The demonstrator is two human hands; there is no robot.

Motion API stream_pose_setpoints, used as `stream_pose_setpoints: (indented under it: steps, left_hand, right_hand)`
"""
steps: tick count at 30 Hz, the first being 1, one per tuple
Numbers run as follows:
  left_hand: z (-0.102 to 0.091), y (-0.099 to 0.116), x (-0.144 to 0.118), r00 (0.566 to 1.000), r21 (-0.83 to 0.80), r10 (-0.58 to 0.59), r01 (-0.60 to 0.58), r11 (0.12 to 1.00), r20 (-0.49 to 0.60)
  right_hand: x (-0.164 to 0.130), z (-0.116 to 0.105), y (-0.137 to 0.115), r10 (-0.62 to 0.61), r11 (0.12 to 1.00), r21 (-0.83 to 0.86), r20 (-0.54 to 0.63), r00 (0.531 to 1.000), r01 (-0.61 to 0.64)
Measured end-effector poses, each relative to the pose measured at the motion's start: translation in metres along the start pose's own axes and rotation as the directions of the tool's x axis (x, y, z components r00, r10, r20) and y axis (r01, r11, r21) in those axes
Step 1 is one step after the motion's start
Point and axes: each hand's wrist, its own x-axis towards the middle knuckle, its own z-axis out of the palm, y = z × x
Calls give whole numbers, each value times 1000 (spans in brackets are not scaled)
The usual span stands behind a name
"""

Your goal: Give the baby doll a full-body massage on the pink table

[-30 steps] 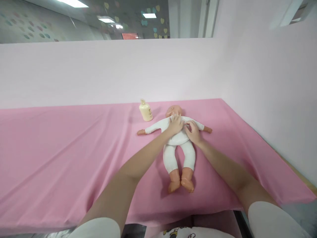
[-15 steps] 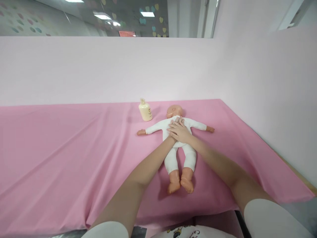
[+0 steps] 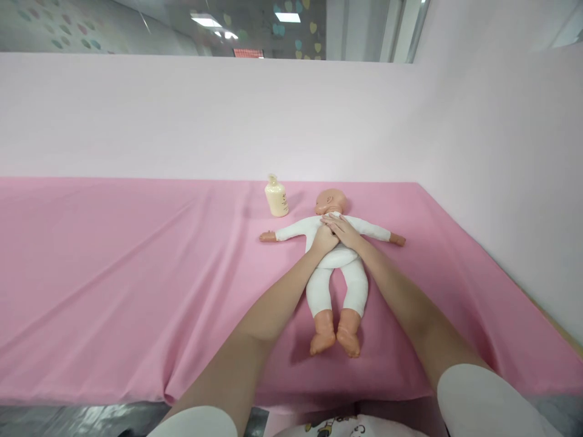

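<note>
A baby doll [image 3: 337,258] in a white long-sleeved suit lies on its back, arms spread and bare feet towards me. Its head is turned to the left. My right hand [image 3: 345,232] lies on the doll's chest with its fingers stretched out and pointing up to the left, partly over my left hand. Beneath and beside it, my left hand [image 3: 325,240] rests on the chest too. The left fingers are mostly hidden, so I cannot tell whether they are curled. A cream-coloured bottle [image 3: 277,199] with dark lettering stands upright to the left of the doll's head.
A pink sheet [image 3: 113,273] covers the wide surface under the doll, with folds at the left and front. A pale wall [image 3: 204,121] rises behind it, another at the right. A glass window [image 3: 159,30] tops the back wall.
My hands have shifted on the doll's chest: the left hand's fingertips, visible before beyond the right, are now hidden, and the right hand lies more to the right. The view has turned slightly left.
</note>
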Motion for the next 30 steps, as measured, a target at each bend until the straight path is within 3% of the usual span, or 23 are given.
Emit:
stream_pose_setpoints:
  steps: [4, 8, 13, 19, 23, 26, 28, 30]
  left_hand:
    - [-4, -15, 6, 991, -159, -17, -5, 987, -135]
    - [-7, -23, 11, 959, -258, -43, -32, 966, -280]
    - [-7, -26, 13, 952, -68, 67, -91, 993, -299]
    - [-6, -25, 12, 962, 111, 123, -98, 989, -245]
    - [-9, -23, 9, 952, 147, 277, -258, 955, -130]
    - [-12, -30, 10, 927, 101, 372, -365, 925, -54]
    - [-16, -42, 14, 931, 62, 360, -356, 932, -64]
    - [-19, -57, 19, 950, 29, 300, -298, 954, -88]
  right_hand:
    - [-5, -1, 15, -104, 993, -49, -13, 995, 103]
    - [-5, -4, 21, -113, 977, -175, 58, 992, 122]
    - [-6, -3, 8, 5, 960, -278, 126, 992, 31]
    - [-10, 20, -23, 306, 903, -343, 94, 947, -258]
    - [-13, 30, -41, 384, 873, -357, 82, 920, -332]
    - [-18, 27, -52, 320, 898, -362, 144, 936, -251]
    - [-22, 23, -59, 193, 923, -374, 244, 950, -92]
    - [-25, 18, -65, 78, 927, -370, 346, 935, 59]
